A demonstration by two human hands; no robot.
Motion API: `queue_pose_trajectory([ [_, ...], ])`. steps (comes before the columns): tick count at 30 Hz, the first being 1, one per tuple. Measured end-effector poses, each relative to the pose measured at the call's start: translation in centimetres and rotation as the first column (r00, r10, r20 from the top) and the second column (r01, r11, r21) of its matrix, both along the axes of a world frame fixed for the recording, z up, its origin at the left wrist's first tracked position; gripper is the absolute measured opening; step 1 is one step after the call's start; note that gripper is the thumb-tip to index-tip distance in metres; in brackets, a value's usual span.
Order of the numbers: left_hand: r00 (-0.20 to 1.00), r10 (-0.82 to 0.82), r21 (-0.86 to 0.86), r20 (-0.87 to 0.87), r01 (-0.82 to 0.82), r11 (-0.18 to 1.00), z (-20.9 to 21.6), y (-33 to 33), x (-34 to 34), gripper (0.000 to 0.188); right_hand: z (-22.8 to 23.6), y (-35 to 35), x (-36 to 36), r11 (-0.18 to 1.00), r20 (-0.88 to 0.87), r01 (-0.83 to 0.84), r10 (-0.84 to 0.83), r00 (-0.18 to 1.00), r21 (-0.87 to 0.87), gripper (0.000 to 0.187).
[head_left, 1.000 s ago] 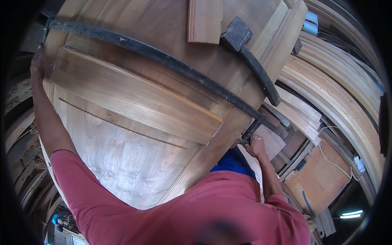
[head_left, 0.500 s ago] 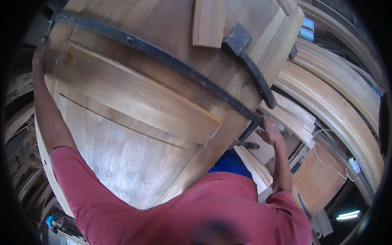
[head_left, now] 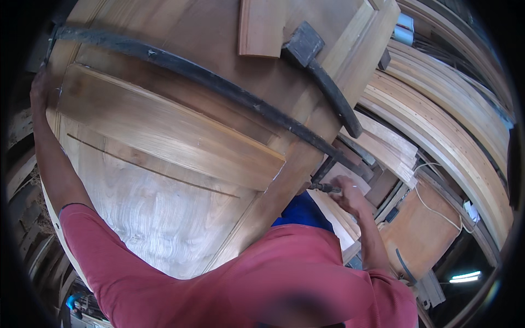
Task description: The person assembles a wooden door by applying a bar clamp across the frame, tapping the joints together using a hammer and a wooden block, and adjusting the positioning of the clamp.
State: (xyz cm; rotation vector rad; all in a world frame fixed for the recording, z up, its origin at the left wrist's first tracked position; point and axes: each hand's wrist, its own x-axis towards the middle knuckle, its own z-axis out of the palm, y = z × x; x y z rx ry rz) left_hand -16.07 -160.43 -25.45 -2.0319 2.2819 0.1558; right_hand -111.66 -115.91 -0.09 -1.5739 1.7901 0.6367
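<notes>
A long dark metal bar clamp (head_left: 219, 82) lies across a panelled wooden door (head_left: 153, 218). At the door's left edge my left hand (head_left: 39, 90) is closed at the clamp's far jaw, its fingers partly in shadow. My right hand (head_left: 349, 194), fingers curled, grips the end of the clamp's screw handle (head_left: 325, 187) beside the door's right edge. A hammer (head_left: 328, 82) with a blocky dark head rests on the door beyond the bar. Next to its head lies a short wooden board (head_left: 261, 33).
Long curved-looking planks (head_left: 437, 115) are stacked on the right. Below them stands a brown panel (head_left: 421, 235) with a pale cord (head_left: 424, 203) over it. A lit lamp (head_left: 465, 277) shows at the lower right, and a blue container (head_left: 403, 30) at the upper right.
My right hand has dropped from the clamp bar's near end to the screw handle. My left hand stays at the far jaw. The whole view has shifted slightly.
</notes>
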Motion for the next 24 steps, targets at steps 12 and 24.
queue_pose_trajectory([
  [12, 0.993, 0.121, -0.091, 0.011, -0.119, 0.989, -2.1, -1.9, 6.8, 0.057, -8.5, 6.6, -0.2, 0.998, -0.071, -0.047, 0.044, 0.997, -0.03, 0.041],
  [24, 0.863, 0.422, -0.003, -0.277, -0.44, 0.898, 3.5, 1.5, -4.6, 0.067, -2.7, 0.2, 2.5, 0.934, -0.086, -0.161, 0.198, 0.976, 0.32, 0.045],
])
